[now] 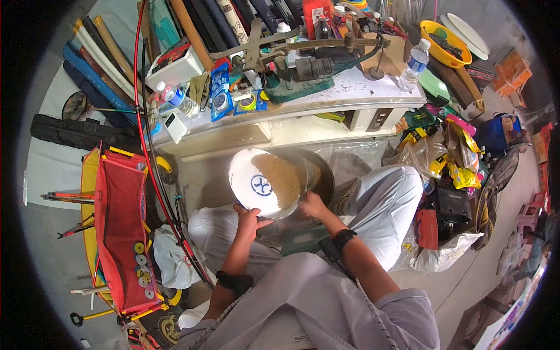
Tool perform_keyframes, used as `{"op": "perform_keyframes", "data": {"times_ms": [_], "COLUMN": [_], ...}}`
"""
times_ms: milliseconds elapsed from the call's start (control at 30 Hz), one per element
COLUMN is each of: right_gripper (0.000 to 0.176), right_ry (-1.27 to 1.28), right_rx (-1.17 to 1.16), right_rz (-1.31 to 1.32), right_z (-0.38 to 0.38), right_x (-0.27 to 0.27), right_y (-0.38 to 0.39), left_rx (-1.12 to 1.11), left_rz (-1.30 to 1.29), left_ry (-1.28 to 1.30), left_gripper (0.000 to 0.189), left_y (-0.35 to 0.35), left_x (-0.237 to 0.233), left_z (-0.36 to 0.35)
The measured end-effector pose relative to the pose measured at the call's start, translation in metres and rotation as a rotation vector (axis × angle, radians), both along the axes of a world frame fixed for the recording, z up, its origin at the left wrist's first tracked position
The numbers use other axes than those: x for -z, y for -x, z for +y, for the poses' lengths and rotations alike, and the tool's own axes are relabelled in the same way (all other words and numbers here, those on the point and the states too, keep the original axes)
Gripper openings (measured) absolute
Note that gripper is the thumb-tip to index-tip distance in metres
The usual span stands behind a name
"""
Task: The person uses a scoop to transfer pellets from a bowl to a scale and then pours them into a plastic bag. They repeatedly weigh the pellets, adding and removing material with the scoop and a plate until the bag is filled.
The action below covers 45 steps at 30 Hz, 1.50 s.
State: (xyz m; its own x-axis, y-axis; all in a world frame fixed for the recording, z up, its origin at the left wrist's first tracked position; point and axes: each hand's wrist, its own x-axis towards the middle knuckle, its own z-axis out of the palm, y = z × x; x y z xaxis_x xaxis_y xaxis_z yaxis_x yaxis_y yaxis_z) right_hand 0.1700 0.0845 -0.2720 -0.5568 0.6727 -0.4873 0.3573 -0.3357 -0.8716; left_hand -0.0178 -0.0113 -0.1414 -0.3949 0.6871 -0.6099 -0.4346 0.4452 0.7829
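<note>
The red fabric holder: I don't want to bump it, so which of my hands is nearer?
Left. Your left hand, at the white bowl's near edge, is to the right of the holder; your right hand is farther right.

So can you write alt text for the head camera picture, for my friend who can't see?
A seated person's left hand holds a round white dish with a blue mark, partly covered in tan grainy stuff; the right hand is close beside it. Beyond is a cluttered table.
</note>
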Motion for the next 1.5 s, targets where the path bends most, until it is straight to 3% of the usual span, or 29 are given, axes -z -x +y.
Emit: {"op": "perform_keyframes", "data": {"times_ms": [267,333,767,833,933,1033,1133,1267,1333,1400,1467,1500], "right_gripper": [0.031,0.029,0.033,0.033,0.031,0.031,0.031,0.029,0.025,0.024,0.023,0.020], "right_ry": [-0.065,-0.200,-0.317,-0.206,-0.239,-0.219,-0.166,-0.101,-0.001,0.006,0.006,0.066], "right_rx": [0.008,0.032,-0.041,-0.089,-0.018,-0.033,-0.032,-0.007,0.036,0.051,0.062,0.077], "right_rz": [-0.047,-0.059,-0.124,-0.115,-0.077,-0.068,-0.081,-0.038,-0.013,0.002,0.020,0.050], "right_z": [-0.001,-0.002,-0.002,-0.002,-0.005,-0.003,-0.002,-0.001,0.000,0.001,0.003,0.004], "right_x": [-0.003,-0.001,-0.001,-0.005,-0.001,0.000,0.000,-0.001,-0.001,-0.002,0.001,0.006], "right_y": [-0.002,0.000,0.002,0.000,0.002,0.002,0.003,0.002,0.000,-0.001,-0.002,-0.003], "left_rx": [0.041,0.044,0.090,0.100,0.153,0.413,0.485,0.573,0.607,0.464,0.405,0.266], "left_rz": [0.045,0.056,0.283,0.321,0.479,1.138,1.268,1.292,1.179,1.215,1.039,0.753], "left_ry": [-0.003,-0.007,-0.059,-0.077,-0.058,-0.065,-0.102,-0.068,0.028,-0.123,-0.074,-0.009], "left_gripper": [0.056,0.055,0.043,0.042,0.045,0.054,0.056,0.059,0.059,0.057,0.049,0.047], "left_y": [-0.006,-0.006,-0.023,-0.032,-0.042,-0.046,-0.064,-0.074,-0.070,-0.054,-0.024,-0.011], "left_x": [-0.002,-0.002,-0.009,-0.017,-0.021,-0.001,-0.008,-0.009,-0.007,0.004,0.004,-0.007], "left_z": [0.003,0.003,0.014,0.018,0.019,0.015,0.014,0.015,0.018,0.018,0.022,0.023]}}
